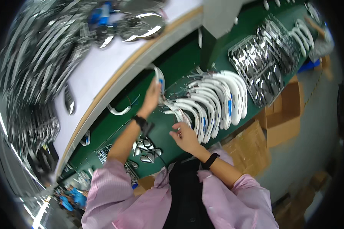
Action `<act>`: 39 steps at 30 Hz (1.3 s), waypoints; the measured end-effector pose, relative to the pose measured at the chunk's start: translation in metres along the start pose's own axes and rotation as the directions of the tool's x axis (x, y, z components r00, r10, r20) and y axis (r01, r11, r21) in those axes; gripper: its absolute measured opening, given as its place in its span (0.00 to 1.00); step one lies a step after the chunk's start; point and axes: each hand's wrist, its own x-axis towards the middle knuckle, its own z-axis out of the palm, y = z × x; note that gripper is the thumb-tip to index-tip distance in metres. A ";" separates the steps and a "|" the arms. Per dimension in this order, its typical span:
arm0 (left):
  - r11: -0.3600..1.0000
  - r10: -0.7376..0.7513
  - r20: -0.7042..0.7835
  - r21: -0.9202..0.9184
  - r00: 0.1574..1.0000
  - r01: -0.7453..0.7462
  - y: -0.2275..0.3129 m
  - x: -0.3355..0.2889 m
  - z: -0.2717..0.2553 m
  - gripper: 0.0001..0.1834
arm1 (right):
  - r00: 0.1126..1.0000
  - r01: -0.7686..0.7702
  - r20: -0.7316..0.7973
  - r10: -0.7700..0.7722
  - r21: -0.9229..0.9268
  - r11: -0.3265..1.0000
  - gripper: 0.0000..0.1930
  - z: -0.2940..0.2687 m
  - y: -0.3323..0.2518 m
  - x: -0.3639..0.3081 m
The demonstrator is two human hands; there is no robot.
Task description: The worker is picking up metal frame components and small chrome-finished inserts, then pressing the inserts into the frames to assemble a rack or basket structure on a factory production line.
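Observation:
Closed around a white curved plastic part [160,78] with a blue patch is my left hand [152,98], at the far side of the green bench. Its fingertips are partly hidden behind the part. My right hand [187,138] is by the near left end of a row of white curved parts [218,103]. The fingers there are loosely bent, thumb apart, and nothing shows between them. Thin wires stick out from the far ends of the row, and several parts carry blue patches. Small silver heart-shaped pieces [146,147] lie on the bench between my forearms.
A raised white shelf [99,72] with a wooden edge holds many shiny pieces. A single white curved part [119,110] lies beneath it. Wire racks of chrome pieces [260,57] stand at the right. Cardboard boxes [284,114] sit beside the bench. Another person's arm [315,26] reaches in farther off.

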 end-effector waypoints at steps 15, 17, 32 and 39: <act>0.259 0.213 0.030 0.962 0.977 -0.086 -0.110 0.065 -0.202 0.42 | 0.780 0.556 0.600 -0.178 -0.534 0.637 0.11 0.142 0.090 -0.071; -0.075 0.086 0.053 0.996 0.995 -0.047 -0.096 0.040 -0.216 0.43 | 0.770 0.580 0.598 -0.224 -0.508 0.636 0.11 0.147 0.108 -0.082; 0.509 -0.288 0.424 0.827 0.859 -0.238 -0.082 -0.071 -0.232 0.10 | 0.826 -0.039 0.529 0.195 -0.292 0.956 0.17 0.082 0.040 -0.071; 0.651 -0.244 0.054 -0.731 0.968 0.205 0.044 -0.190 -0.064 0.16 | 0.981 -0.003 0.188 -0.038 0.213 0.977 0.23 0.005 -0.083 -0.036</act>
